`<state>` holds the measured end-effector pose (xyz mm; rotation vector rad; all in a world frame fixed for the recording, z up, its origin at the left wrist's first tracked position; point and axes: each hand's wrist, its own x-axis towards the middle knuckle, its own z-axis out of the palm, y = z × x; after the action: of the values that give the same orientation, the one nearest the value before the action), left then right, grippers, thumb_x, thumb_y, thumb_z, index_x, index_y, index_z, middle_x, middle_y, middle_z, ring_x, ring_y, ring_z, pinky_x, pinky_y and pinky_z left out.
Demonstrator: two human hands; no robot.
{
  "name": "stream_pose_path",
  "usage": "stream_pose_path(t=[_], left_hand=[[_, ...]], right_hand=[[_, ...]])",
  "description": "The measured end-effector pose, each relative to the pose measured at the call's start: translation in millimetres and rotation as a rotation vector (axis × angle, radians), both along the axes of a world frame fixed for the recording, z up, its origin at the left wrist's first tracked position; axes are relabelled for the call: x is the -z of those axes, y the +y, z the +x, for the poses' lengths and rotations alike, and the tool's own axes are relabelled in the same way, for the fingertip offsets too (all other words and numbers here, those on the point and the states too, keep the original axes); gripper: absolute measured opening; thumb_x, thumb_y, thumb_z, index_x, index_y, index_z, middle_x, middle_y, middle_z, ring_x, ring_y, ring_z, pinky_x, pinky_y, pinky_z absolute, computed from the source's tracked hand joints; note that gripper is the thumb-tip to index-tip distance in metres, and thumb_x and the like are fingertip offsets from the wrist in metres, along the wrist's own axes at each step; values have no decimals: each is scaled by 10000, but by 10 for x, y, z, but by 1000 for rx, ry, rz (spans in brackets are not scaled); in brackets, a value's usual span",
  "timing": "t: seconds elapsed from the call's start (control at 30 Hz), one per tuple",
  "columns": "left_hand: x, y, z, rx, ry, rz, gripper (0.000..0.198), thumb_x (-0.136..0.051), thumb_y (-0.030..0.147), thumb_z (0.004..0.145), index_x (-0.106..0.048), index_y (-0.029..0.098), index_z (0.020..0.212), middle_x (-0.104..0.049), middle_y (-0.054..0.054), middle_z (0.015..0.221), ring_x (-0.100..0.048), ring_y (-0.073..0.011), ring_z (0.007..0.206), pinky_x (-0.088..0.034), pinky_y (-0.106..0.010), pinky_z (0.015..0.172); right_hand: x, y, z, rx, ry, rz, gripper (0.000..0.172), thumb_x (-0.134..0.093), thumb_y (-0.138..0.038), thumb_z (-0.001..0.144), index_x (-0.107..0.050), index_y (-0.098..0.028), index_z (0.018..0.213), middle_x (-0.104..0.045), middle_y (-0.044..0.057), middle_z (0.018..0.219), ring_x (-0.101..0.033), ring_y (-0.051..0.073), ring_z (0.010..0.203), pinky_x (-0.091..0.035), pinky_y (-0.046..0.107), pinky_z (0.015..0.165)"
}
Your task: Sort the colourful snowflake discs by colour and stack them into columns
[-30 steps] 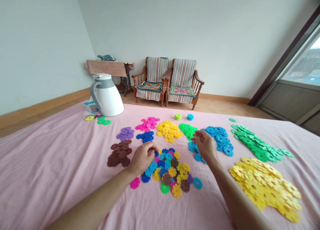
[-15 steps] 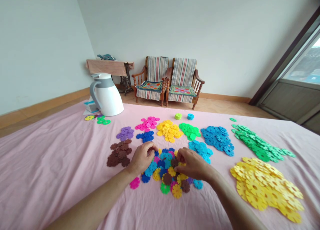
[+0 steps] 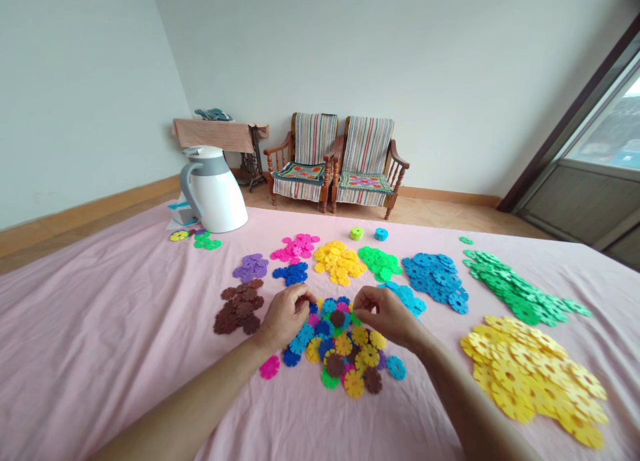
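Left hand (image 3: 285, 317) and right hand (image 3: 385, 315) curl over one mixed plastic disc pile (image 3: 340, 354), grasp unclear.

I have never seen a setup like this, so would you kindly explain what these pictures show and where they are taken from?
No machine is involved: these are a person's own bare hands, filmed by a camera worn on the head, looking forward and down. The left hand and the right hand are both at a mixed pile of plastic snowflake discs on a pink cloth. Around it lie single-colour piles, such as the yellow pile and the brown pile. The fingers hide whatever they may hold.
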<state>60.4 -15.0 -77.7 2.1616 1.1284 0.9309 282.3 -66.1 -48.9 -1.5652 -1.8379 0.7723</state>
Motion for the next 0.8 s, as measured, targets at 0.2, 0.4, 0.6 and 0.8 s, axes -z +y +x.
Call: stream_pose_path(t=[0.2, 0.4, 0.6, 0.8], left_hand=[[-10, 0, 1, 3, 2, -3, 250, -415, 27, 688, -603, 173, 765, -660, -6, 796, -604, -139, 759, -454, -225, 716], [0, 2, 2, 2, 3, 0, 242, -415, 28, 697, -601, 170, 759, -655, -5, 782, -604, -139, 756, -451, -225, 717], [1, -2, -3, 7, 6, 3, 239, -417, 32, 707, -603, 168, 771, -645, -8, 782, -599, -145, 765, -448, -231, 718], [-13, -2, -1, 14, 7, 13, 241, -423, 26, 702, -606, 169, 766, -649, -9, 792, -598, -147, 780, -445, -233, 735]], right_hand=[[185, 193, 353, 467, 138, 91, 105, -535, -272, 694, -579, -177, 695, -618, 10, 576, -586, 137, 487, -414, 230, 459], [189, 224, 378, 526, 200, 119, 212, -460, -316, 789, -559, -154, 884, -663, 86, 839, -654, 151, 594, -460, 229, 489], [-35, -43, -72, -56, -11, 136, 116, -534, -164, 731, -643, -199, 749, -617, -10, 692, -567, 108, 618, -417, 211, 568], [-46, -158, -256, -194, -214, 146, 291, -504, -40, 673, -615, -207, 883, -549, 13, 862, -531, 120, 755, -402, 227, 684]])
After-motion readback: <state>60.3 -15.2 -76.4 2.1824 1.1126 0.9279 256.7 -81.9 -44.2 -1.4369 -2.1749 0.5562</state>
